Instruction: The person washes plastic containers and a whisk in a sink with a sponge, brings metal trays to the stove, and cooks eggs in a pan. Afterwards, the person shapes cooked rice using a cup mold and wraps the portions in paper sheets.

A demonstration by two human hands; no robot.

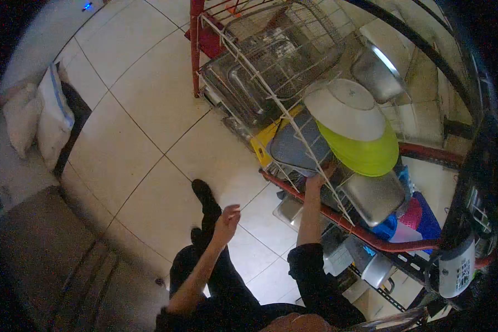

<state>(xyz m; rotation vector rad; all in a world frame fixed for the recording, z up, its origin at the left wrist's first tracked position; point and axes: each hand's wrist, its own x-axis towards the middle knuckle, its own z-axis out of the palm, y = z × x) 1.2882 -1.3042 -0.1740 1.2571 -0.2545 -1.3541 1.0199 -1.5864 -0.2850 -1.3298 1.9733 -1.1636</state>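
My right hand reaches into a wire rack with red posts. It is at the lower corner of a grey plastic tray; its fingers are curled and partly hidden, so what they grip is unclear. Just beyond it, a white bowl lies upside down over a lime-green bowl. A rectangular metal pan sits to the right of this hand. My left hand hangs above the tiled floor, away from the rack, with its fingers loosely curled and nothing visible in them.
Wire baskets and clear trays fill the rack's far end, near a yellow item. A steel bowl lies behind. Below are more pans and a blue item. White sacks stand at far left on the tiled floor.
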